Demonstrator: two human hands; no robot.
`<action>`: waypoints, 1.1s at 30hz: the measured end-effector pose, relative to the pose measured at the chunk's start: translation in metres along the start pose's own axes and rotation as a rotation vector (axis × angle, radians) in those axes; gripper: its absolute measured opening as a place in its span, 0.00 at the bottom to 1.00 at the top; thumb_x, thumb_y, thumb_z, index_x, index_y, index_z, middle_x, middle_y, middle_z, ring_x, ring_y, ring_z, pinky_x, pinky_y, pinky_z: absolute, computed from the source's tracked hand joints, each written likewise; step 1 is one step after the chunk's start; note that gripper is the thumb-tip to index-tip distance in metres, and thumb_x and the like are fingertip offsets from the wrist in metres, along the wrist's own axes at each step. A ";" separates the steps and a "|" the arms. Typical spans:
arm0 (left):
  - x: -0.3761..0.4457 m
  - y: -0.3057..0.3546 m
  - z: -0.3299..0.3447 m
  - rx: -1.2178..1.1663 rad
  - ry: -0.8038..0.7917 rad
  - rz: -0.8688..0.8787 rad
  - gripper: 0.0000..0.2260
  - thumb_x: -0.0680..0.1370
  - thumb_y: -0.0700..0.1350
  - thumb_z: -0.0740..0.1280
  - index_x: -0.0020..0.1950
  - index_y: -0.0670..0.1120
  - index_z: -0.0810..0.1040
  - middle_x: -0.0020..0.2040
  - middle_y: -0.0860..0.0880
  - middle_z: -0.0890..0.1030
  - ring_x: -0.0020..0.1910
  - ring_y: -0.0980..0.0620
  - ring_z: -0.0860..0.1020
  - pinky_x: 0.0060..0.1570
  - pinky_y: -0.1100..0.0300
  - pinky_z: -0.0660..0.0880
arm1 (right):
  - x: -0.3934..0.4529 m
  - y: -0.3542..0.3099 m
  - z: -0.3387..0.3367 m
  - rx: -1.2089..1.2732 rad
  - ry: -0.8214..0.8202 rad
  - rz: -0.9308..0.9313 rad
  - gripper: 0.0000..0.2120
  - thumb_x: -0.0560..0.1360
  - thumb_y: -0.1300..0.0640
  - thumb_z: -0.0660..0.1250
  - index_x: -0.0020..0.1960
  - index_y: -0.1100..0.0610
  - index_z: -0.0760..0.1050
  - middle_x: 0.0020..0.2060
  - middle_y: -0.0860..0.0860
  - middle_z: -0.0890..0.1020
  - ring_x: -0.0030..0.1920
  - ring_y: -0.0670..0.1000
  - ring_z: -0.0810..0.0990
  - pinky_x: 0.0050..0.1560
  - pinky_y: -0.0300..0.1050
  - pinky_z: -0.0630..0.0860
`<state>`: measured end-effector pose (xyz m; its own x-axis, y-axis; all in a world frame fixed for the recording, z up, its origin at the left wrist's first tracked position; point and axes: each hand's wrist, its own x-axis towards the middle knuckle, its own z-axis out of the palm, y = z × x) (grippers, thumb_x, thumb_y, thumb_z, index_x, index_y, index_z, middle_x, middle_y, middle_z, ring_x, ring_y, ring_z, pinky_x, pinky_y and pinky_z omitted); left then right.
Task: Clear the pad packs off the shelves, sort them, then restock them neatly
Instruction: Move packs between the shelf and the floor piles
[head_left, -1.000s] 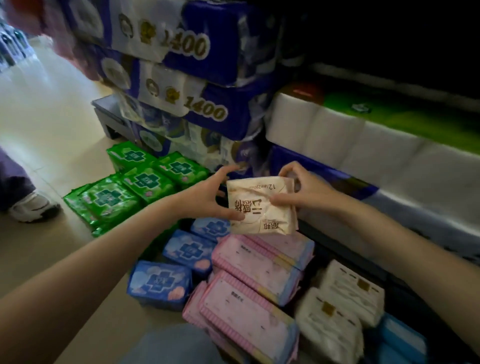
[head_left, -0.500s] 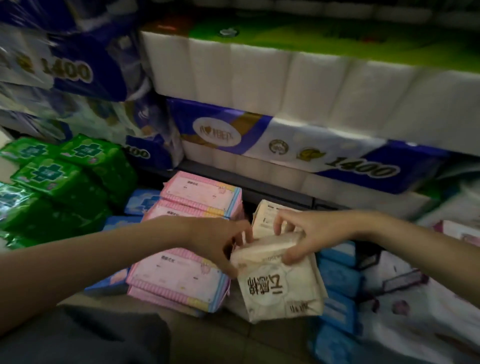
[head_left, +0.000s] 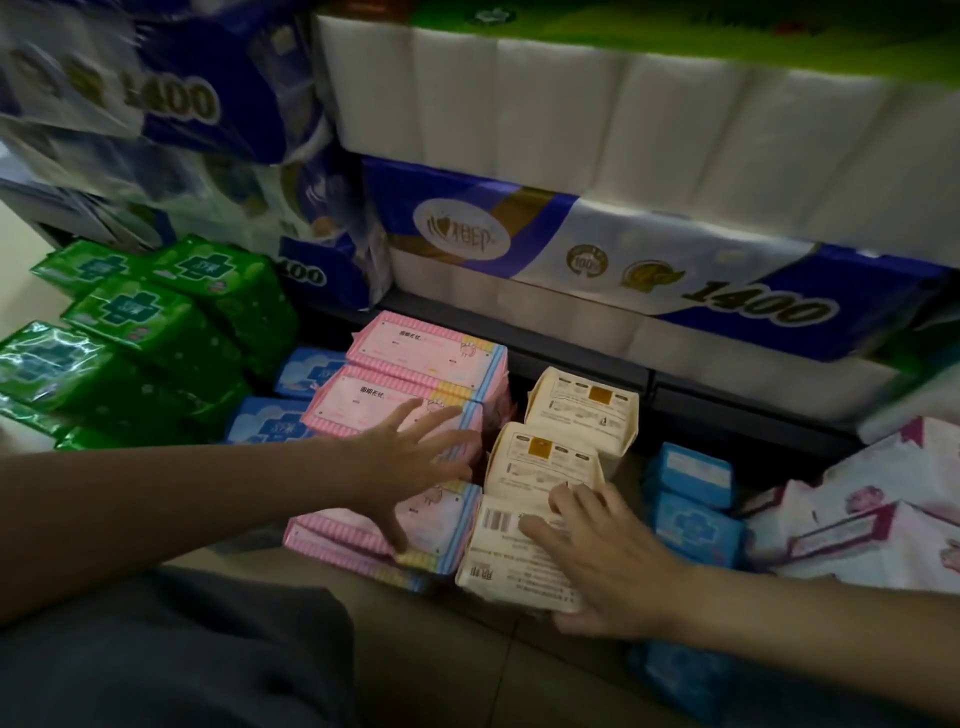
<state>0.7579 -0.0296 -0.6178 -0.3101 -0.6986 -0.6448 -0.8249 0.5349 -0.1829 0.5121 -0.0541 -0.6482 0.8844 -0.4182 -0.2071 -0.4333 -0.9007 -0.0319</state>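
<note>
Cream pack (head_left: 511, 553): barcode side up, under right hand (head_left: 613, 566).

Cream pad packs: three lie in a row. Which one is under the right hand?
The nearest cream pack, barcode side up; the right hand rests on it, the other two untouched.

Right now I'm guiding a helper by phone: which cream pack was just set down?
Below the big 1400 tissue bale, three cream packs line up on the floor. It is the nearest cream pack, under the right hand, barcode showing.
</note>
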 end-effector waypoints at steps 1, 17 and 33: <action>-0.001 -0.002 0.001 0.019 -0.002 -0.008 0.45 0.70 0.65 0.67 0.77 0.53 0.44 0.76 0.47 0.36 0.74 0.41 0.33 0.69 0.39 0.35 | 0.002 -0.002 0.002 -0.005 -0.003 0.021 0.35 0.60 0.30 0.53 0.59 0.50 0.68 0.44 0.54 0.78 0.41 0.53 0.78 0.40 0.49 0.79; -0.008 -0.012 0.003 0.027 -0.042 0.042 0.46 0.71 0.56 0.72 0.76 0.57 0.42 0.76 0.46 0.34 0.75 0.42 0.40 0.72 0.43 0.56 | 0.025 -0.009 0.014 -0.114 -0.178 -0.054 0.51 0.51 0.24 0.65 0.68 0.49 0.69 0.66 0.61 0.72 0.62 0.65 0.75 0.55 0.63 0.71; -0.001 -0.047 -0.009 -0.450 -0.015 -0.121 0.37 0.74 0.50 0.70 0.76 0.53 0.52 0.77 0.52 0.50 0.74 0.49 0.55 0.69 0.53 0.59 | 0.053 0.000 -0.005 0.078 -0.439 -0.142 0.52 0.69 0.34 0.67 0.74 0.42 0.31 0.71 0.52 0.26 0.72 0.59 0.27 0.65 0.63 0.25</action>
<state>0.7923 -0.0581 -0.6014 -0.1949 -0.7348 -0.6496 -0.9788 0.1882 0.0808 0.5595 -0.0767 -0.6537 0.7861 -0.1866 -0.5892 -0.3399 -0.9268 -0.1600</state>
